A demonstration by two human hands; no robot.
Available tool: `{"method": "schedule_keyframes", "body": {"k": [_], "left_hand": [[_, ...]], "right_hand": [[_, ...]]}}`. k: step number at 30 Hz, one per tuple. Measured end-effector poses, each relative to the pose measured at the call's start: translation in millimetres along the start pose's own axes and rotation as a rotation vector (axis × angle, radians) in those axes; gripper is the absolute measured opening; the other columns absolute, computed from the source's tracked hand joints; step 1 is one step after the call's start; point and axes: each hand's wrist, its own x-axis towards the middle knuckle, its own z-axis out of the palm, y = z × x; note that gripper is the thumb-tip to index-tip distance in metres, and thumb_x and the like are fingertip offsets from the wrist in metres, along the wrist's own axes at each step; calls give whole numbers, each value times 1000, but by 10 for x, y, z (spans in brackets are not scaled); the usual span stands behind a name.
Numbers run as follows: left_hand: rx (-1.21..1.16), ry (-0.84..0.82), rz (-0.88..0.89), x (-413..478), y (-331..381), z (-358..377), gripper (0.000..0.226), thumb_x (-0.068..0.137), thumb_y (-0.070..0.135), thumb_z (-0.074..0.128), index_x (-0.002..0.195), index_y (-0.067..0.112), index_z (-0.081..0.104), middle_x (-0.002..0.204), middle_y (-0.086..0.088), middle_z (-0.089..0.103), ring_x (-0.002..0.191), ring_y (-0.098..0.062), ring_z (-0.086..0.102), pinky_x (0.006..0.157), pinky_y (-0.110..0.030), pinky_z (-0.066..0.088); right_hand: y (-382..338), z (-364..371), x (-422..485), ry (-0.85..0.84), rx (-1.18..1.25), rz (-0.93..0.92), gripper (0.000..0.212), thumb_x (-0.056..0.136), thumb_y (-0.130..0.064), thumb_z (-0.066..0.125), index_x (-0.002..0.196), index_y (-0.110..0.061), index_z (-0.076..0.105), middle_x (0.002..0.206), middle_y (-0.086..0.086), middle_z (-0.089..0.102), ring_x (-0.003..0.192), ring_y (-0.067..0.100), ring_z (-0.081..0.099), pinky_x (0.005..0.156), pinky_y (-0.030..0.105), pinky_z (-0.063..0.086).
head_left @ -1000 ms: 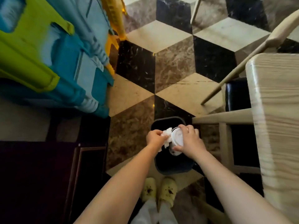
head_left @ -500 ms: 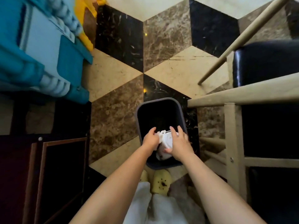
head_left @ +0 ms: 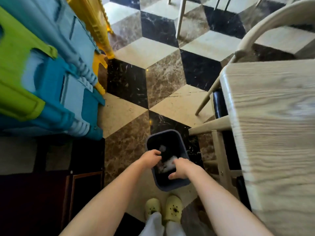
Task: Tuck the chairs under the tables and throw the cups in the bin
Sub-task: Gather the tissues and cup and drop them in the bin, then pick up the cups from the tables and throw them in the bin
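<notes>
A dark grey bin [head_left: 172, 186] stands on the marble floor just ahead of my feet. Inside it lie a white cup [head_left: 168, 165] and a crumpled white tissue [head_left: 162, 148]. My left hand [head_left: 151, 156] hovers over the bin's left rim with loosely curled fingers and holds nothing. Over the bin's near right side my right hand [head_left: 179, 170] is relaxed and empty. A wooden chair [head_left: 210, 127] with a black seat sits partly under the light wooden table [head_left: 272, 133] on the right.
A blue, green and yellow plastic play structure [head_left: 51, 74] fills the left. A dark cabinet [head_left: 51, 193] is at lower left. More chair legs [head_left: 179, 16] stand at the top. The curved back of another chair [head_left: 265, 21] is at upper right.
Both hands held the white cup and tissue above the bin, lowered them in and let go. The cup now lies in the bin and my hands are apart and empty.
</notes>
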Motion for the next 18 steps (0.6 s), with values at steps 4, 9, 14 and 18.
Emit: {"method": "schedule_keyframes", "body": {"k": [4,9,14,18], "left_hand": [[165,-42,95,-647,491,-464,35,97,23,46,130,16,55,125,-8,62,112,-22,60,95,-30,47],[294,-85,183,-1370,1104,-920,36,97,19,43,132,16,52,126,-11,60,108,-23,62,93,-38,52],[401,-61,250,-1871,1736,-1092,34,94,24,45,124,14,58,107,-9,63,95,-23,62,81,-38,53],[443,-60,316,-2094,2361,-1028,36,95,18,43,128,10,56,118,-14,63,101,-27,62,90,-42,51]], "right_hand": [[-197,-566,-746,-59,-1,-45,62,85,-41,65,135,-10,47,135,12,54,120,30,54,97,39,45],[-242,-1141,-1697,56,8,-85,56,85,-43,63,127,-7,56,132,12,57,118,27,55,90,32,44],[14,-1559,-2532,150,55,-53,60,89,-44,59,133,-4,52,131,14,57,114,30,58,84,34,49],[459,-1738,-3084,308,104,5,49,93,-42,54,126,-6,60,110,13,62,78,24,54,49,24,37]]}}
